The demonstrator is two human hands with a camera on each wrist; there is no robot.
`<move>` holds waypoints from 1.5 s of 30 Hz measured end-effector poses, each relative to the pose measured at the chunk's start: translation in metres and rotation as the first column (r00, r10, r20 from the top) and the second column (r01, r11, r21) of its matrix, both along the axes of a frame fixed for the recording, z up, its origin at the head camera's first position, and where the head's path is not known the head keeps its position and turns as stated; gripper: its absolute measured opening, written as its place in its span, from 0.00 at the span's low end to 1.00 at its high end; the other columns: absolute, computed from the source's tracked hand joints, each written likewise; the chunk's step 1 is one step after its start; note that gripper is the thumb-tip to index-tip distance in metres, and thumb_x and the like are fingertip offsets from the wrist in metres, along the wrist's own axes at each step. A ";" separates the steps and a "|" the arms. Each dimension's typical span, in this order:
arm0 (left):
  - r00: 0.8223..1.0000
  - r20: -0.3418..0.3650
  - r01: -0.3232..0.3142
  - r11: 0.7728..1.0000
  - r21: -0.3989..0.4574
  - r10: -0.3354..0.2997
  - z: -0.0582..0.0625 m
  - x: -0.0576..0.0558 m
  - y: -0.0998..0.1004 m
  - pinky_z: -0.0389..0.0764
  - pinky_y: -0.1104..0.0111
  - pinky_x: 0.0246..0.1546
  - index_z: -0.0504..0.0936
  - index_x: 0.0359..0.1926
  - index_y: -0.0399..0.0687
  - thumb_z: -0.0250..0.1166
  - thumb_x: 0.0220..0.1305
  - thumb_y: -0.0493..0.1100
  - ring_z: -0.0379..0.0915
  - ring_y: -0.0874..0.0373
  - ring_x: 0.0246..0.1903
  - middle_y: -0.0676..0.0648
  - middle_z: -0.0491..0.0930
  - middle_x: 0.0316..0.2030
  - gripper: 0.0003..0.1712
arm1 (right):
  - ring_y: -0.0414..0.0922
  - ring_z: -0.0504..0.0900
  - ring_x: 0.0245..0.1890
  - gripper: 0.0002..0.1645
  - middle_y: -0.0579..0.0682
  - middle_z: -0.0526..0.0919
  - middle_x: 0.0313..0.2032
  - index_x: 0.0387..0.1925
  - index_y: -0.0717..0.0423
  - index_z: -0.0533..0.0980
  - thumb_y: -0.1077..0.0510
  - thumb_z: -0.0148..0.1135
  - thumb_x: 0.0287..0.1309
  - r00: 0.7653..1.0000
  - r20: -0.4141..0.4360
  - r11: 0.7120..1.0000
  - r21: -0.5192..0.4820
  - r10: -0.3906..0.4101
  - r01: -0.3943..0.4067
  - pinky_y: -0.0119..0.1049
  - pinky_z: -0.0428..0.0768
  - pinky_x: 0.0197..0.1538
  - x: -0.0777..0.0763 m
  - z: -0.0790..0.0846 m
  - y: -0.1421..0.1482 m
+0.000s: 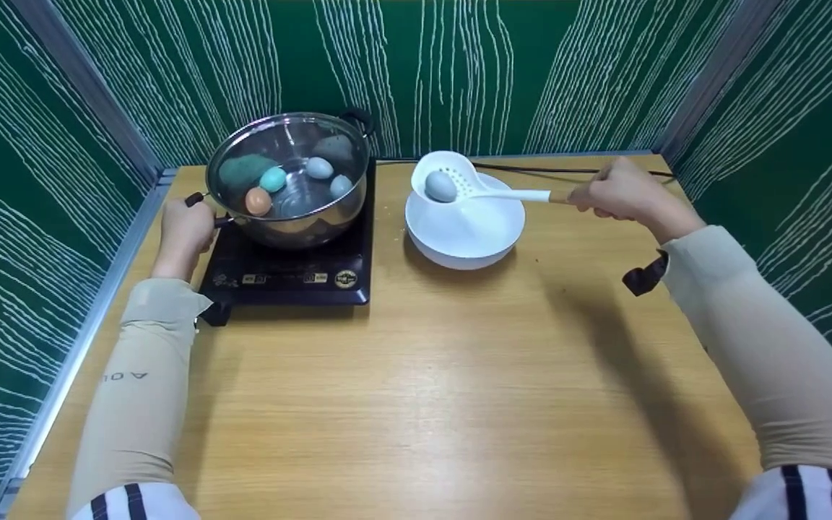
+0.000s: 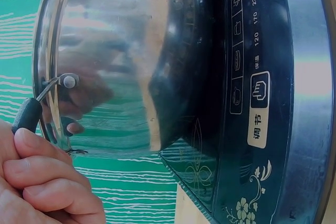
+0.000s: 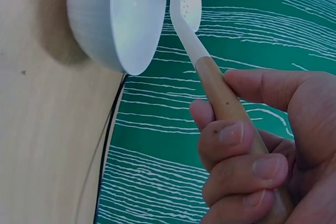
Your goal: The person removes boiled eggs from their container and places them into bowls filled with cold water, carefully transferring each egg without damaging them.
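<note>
My right hand (image 1: 622,191) grips the wooden handle of a white slotted spoon (image 3: 220,87), its fingers curled round it in the right wrist view. A pale bluish egg (image 1: 440,186) lies in the spoon's bowl, above a white bowl (image 1: 466,235). On the left, my left hand (image 1: 186,235) holds the black side handle (image 2: 27,115) of a steel pot (image 2: 105,40). Inside the pot are an orange egg (image 1: 258,201), a turquoise egg (image 1: 272,178) and pale blue eggs (image 1: 319,167).
Beneath the pot is a black induction cooker (image 1: 293,278) with printed controls. A dark cable (image 1: 553,170) runs along the table's back edge. Green panels with white lines (image 1: 459,79) stand behind and at both sides of the wooden table (image 1: 445,375).
</note>
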State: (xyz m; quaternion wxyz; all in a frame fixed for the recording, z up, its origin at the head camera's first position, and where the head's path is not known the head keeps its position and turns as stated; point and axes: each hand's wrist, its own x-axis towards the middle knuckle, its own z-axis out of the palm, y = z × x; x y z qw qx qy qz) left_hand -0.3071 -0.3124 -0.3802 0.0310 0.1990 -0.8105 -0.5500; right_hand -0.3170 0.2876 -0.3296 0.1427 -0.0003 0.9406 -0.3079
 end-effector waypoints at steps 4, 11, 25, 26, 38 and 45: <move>1.000 -0.001 -0.011 1.000 -0.019 0.011 0.001 0.000 0.000 0.61 0.70 0.14 0.62 0.41 0.44 0.42 0.64 0.38 0.59 0.62 0.13 0.56 0.62 0.15 0.05 | 0.44 0.68 0.19 0.28 0.46 0.72 0.18 0.38 0.59 0.82 0.37 0.63 0.58 1.000 -0.007 1.000 0.018 -0.011 0.012 0.37 0.66 0.23 0.003 -0.007 0.006; 0.999 0.032 -0.003 1.000 0.008 0.003 0.001 -0.001 0.001 0.62 0.69 0.15 0.60 0.52 0.39 0.43 0.64 0.38 0.59 0.62 0.13 0.55 0.63 0.16 0.15 | 0.44 0.68 0.19 0.25 0.45 0.70 0.16 0.36 0.59 0.83 0.40 0.62 0.59 1.000 -0.006 0.999 0.034 -0.006 0.006 0.37 0.66 0.23 0.007 -0.020 0.017; 1.000 0.009 0.009 1.000 0.015 -0.009 0.001 -0.004 0.001 0.61 0.71 0.12 0.60 0.55 0.36 0.42 0.64 0.38 0.59 0.63 0.11 0.56 0.64 0.13 0.19 | 0.52 0.73 0.34 0.28 0.55 0.82 0.34 0.39 0.57 0.85 0.37 0.63 0.57 0.998 -0.054 0.989 0.145 0.017 -0.009 0.41 0.71 0.32 0.016 -0.035 0.017; 1.000 0.006 0.007 1.000 0.018 -0.007 0.000 -0.004 0.001 0.61 0.71 0.12 0.60 0.55 0.35 0.42 0.64 0.37 0.59 0.63 0.10 0.56 0.64 0.13 0.19 | 0.52 0.72 0.33 0.27 0.55 0.82 0.34 0.39 0.57 0.85 0.37 0.64 0.57 0.998 -0.062 0.988 0.156 0.021 -0.011 0.41 0.71 0.32 0.016 -0.035 0.016; 1.000 0.003 -0.001 1.000 0.004 0.001 -0.003 -0.003 -0.001 0.60 0.70 0.12 0.62 0.46 0.40 0.43 0.64 0.37 0.60 0.62 0.11 0.56 0.63 0.13 0.11 | 0.52 0.72 0.32 0.27 0.55 0.84 0.34 0.40 0.57 0.85 0.37 0.64 0.57 0.979 -0.167 0.958 0.278 0.116 -0.066 0.41 0.68 0.29 0.017 -0.037 0.007; 0.999 0.041 -0.014 1.000 0.013 0.013 0.000 -0.002 0.000 0.62 0.70 0.14 0.59 0.54 0.39 0.43 0.65 0.38 0.60 0.62 0.12 0.55 0.64 0.16 0.17 | 0.51 0.72 0.27 0.27 0.54 0.83 0.29 0.39 0.58 0.85 0.38 0.62 0.58 0.957 -0.252 0.946 0.320 0.146 -0.060 0.37 0.65 0.21 0.018 -0.036 0.004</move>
